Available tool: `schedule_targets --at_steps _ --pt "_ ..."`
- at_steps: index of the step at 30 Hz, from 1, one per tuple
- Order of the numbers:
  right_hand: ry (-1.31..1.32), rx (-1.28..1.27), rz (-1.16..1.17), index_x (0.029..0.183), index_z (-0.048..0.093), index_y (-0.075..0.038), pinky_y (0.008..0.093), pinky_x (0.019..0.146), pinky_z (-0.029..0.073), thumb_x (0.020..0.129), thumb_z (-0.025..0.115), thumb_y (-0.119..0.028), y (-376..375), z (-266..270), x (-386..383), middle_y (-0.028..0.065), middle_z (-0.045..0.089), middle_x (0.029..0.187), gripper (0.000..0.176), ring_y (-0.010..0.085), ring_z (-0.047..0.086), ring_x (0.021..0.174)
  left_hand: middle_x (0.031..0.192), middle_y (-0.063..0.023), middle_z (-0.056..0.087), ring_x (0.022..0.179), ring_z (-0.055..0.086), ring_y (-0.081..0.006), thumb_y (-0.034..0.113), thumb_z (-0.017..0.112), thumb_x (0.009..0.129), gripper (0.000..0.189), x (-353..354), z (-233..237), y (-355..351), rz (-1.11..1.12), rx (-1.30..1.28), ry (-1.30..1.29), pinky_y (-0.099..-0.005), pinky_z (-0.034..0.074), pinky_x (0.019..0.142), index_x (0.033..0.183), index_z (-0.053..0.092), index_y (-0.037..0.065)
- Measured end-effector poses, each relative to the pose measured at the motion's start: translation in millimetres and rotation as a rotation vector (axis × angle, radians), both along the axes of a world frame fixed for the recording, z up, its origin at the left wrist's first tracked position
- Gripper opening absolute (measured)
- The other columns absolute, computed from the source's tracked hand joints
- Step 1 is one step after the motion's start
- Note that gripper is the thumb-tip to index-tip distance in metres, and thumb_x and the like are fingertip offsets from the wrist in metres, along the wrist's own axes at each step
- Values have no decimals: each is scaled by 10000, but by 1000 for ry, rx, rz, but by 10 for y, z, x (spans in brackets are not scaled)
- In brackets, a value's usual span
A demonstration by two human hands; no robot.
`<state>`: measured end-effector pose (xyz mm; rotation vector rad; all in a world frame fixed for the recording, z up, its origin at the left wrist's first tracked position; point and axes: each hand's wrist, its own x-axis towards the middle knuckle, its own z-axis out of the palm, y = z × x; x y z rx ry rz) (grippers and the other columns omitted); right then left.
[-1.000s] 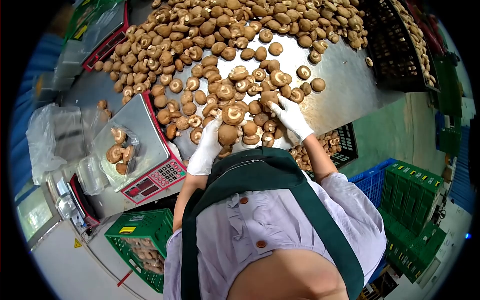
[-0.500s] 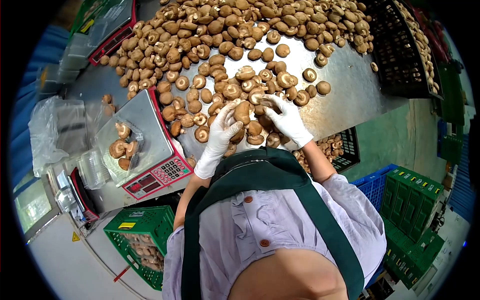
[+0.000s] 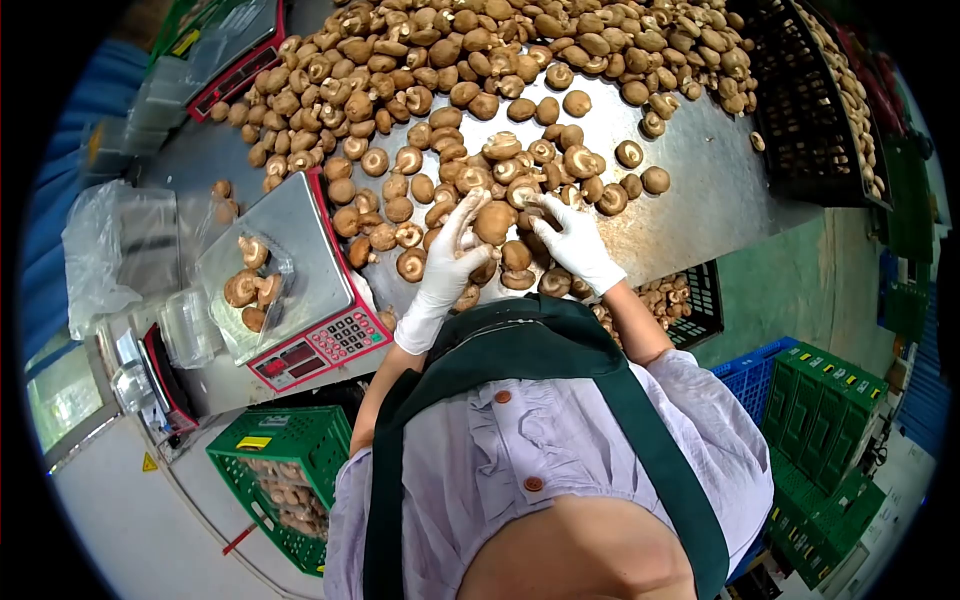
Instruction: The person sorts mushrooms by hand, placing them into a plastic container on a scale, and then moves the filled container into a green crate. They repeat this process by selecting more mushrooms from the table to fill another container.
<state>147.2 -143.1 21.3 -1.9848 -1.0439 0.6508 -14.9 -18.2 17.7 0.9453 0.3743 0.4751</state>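
Right of the scale (image 3: 290,262), the gloved left hand (image 3: 447,268) has lifted off the bench's (image 3: 690,190) pile (image 3: 450,60), grip clamped on a large mushroom (image 3: 493,221), while the right hand (image 3: 572,243) touches a second mushroom (image 3: 524,190) alongside, grip impossible to tell.

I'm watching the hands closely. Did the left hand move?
Yes. The left hand moved away from the scale, farther up into the mushrooms.

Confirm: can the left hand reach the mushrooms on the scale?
Probably yes: the scale sits just beside the left hand, with only low loose mushrooms lying between them.
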Motion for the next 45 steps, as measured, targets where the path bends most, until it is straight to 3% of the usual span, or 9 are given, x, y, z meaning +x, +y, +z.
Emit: schedule_targets --at_steps 3,7,15,23,27,31,35,38,45 --pt "23 -1 -38 1169 547 -28 283 805 496 850 578 -92 -16 -59 50 137 662 996 327 188 642 935 1369 -145 420 687 546 -48 -102 495 729 692 -25 -18 45 89 384 320 -199 487 657 1385 315 25" --pt "-25 -39 -80 1163 554 -24 273 807 489 855 590 -104 -61 -59 166 125 661 1008 320 167 635 941 1250 -145 528 799 608 -125 -8 502 772 540 -305 521 345 362 248 456 -245 527 682 1306 428 19" --pt "-12 -41 -175 1078 613 -56 350 745 502 842 604 -221 -94 -63 370 204 645 906 289 311 647 842 1163 -126 576 1039 555 -236 34 545 851 316 -1625 783 1212 1380 1160 610 -339 491 850 1164 550 -8" --pt "-142 -2 -124 1096 602 -26 268 730 485 871 577 -153 -32 -31 386 133 673 900 260 128 629 795 1092 -157 610 1008 588 -287 78 614 815 246 -1763 671 1107 1104 1590 1052 -356 461 875 1047 616 -3" --pt "-117 -18 -95 1068 612 -35 316 733 495 856 587 -175 29 0 302 179 655 906 255 243 639 822 1022 -144 628 940 606 -298 77 618 794 227 -1112 716 557 693 1111 849 -361 479 845 1017 634 35" --pt "-110 -3 -32 1045 620 -50 362 739 500 842 591 -197 89 15 200 204 639 908 252 336 631 840 1161 -123 520 1033 537 -287 251 686 743 527 -762 54 100 70 1382 1233 -392 479 809 1217 502 113" --pt "-167 -24 7 1042 623 -46 372 750 495 840 592 -209 73 13 157 197 632 921 261 336 622 848 1183 -135 503 989 552 -275 241 654 788 571 -709 -367 99 34 1374 1322 -367 496 768 1292 431 94" --pt "-184 -16 2 1045 623 -42 377 740 495 841 595 -214 54 -3 164 197 633 913 269 338 621 836 1219 -149 518 937 611 -251 147 482 912 477 -780 -193 235 174 -187 433 -335 516 797 1357 344 43" --pt "-170 -11 36 1046 623 -36 376 730 498 835 601 -206 130 63 85 204 639 893 271 341 628 824 1243 -216 493 1033 569 -351 202 419 912 471 -778 88 201 113 -546 -43 -444 496 836 1321 351 -22"
